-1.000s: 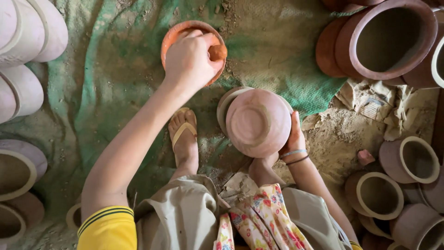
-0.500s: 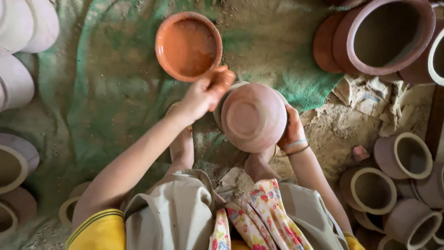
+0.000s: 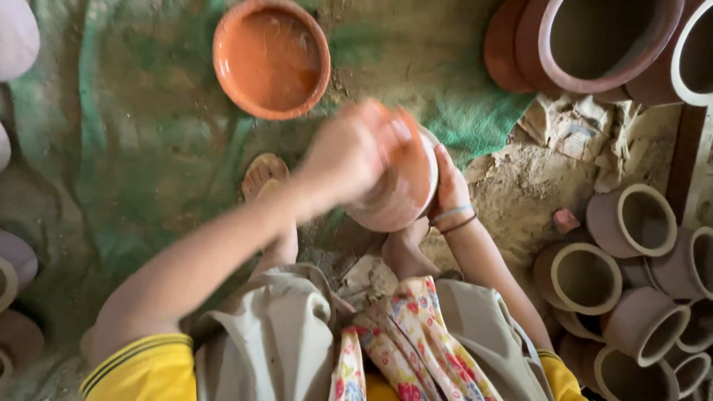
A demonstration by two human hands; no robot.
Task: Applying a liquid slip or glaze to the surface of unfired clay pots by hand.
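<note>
A dusty earthen floor is seen from above, much of it covered by a worn green cloth point(image 3: 134, 148) that is spread under the seated person's feet. At the upper right, large clay pots point(image 3: 594, 44) are laid on their sides with their mouths open to the camera, and a heap of smaller clay pots point(image 3: 631, 223) is stacked along the right edge, well apart from the hands. Pale pots point(image 3: 15, 37) are partly cut off by the left edge. On the cloth at the top, a shallow orange bowl point(image 3: 271, 58) filled with orange slip is set down, near the hands but not touched by them. Below it, a round clay pot point(image 3: 401, 197) is held over the person's lap, between the bowl and the knees, just beside a sandalled foot point(image 3: 264, 178). The pot is cupped from the right side by the right hand point(image 3: 449, 186), whose fingers are pressed against its wall. The left hand point(image 3: 356, 152) is blurred and is laid on top of the pot; something orange is seen at its fingertips, but whether it is clenched on anything cannot be told.
</note>
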